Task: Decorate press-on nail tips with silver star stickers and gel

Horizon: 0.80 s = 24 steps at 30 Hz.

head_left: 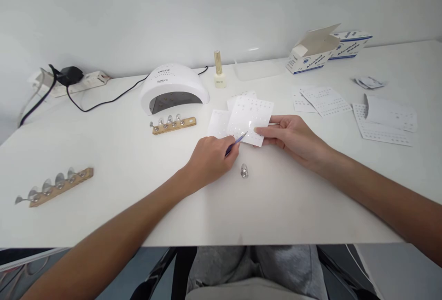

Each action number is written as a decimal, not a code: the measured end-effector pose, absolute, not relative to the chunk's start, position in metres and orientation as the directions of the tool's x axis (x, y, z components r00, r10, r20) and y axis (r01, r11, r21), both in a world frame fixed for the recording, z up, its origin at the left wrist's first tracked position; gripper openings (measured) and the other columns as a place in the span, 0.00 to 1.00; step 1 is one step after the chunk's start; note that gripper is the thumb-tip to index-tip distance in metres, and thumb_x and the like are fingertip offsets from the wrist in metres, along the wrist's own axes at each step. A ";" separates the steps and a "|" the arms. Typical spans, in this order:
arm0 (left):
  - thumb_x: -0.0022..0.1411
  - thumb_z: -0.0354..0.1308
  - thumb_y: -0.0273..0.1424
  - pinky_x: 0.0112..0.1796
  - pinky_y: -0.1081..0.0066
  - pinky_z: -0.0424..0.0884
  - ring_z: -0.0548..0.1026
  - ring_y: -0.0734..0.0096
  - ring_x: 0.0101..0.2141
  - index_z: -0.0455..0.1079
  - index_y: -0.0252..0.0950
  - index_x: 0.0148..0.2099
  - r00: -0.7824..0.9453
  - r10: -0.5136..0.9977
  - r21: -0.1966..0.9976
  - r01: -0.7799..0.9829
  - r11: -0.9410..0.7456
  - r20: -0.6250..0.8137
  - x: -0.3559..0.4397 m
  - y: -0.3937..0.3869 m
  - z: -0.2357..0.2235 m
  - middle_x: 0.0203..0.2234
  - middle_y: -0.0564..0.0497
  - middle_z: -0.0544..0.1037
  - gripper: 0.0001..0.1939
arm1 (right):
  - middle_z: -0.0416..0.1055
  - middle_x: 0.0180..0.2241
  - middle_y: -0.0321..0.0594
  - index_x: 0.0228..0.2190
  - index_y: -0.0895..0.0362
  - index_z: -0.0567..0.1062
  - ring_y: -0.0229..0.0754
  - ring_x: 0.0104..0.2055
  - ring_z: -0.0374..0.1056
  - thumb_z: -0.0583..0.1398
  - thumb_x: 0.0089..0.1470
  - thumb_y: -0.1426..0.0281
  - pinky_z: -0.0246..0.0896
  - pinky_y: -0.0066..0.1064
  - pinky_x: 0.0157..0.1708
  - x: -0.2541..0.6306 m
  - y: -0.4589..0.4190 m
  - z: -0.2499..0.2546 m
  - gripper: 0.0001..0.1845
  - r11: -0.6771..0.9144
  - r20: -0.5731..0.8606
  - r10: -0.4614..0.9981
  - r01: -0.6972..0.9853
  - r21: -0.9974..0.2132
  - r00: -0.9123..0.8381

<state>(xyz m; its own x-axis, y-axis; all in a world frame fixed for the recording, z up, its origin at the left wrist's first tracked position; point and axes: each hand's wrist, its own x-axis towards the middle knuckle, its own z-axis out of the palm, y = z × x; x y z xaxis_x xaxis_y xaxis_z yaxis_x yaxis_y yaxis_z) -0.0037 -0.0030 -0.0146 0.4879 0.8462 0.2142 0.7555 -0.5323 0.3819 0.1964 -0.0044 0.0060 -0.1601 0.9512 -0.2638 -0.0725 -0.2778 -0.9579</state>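
White sheet [253, 112] looks light, kinda bendy, so I'd pinch the edge like the right hand [295, 136] does, left hand [211, 159] closed round a purple tool [237, 143].

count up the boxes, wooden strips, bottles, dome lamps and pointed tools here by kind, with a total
Alcohol pad boxes: 2
Wooden strips: 2
Bottle: 1
White dome lamp: 1
Purple pointed tool: 1
Total: 7
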 end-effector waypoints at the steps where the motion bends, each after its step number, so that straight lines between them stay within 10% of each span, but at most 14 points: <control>1: 0.63 0.45 0.35 0.23 0.74 0.46 0.43 0.80 0.18 0.52 0.35 0.23 0.486 0.848 0.381 0.758 -0.530 0.212 -0.004 -0.003 -0.014 0.13 0.58 0.51 0.17 | 0.79 0.40 0.43 0.38 0.57 0.80 0.40 0.34 0.75 0.64 0.50 0.74 0.73 0.33 0.39 0.196 -0.004 0.005 0.11 -0.276 -0.262 0.952 -0.075 -0.958 -0.158; 24: 0.65 0.43 0.36 0.23 0.71 0.49 0.49 0.79 0.17 0.60 0.35 0.24 0.430 0.900 0.560 0.729 -0.393 0.070 -0.003 -0.005 0.000 0.13 0.58 0.52 0.18 | 0.79 0.38 0.42 0.41 0.56 0.80 0.42 0.37 0.75 0.64 0.53 0.70 0.73 0.35 0.42 0.197 -0.006 -0.002 0.12 -0.154 -0.142 0.976 -0.063 -0.986 -0.165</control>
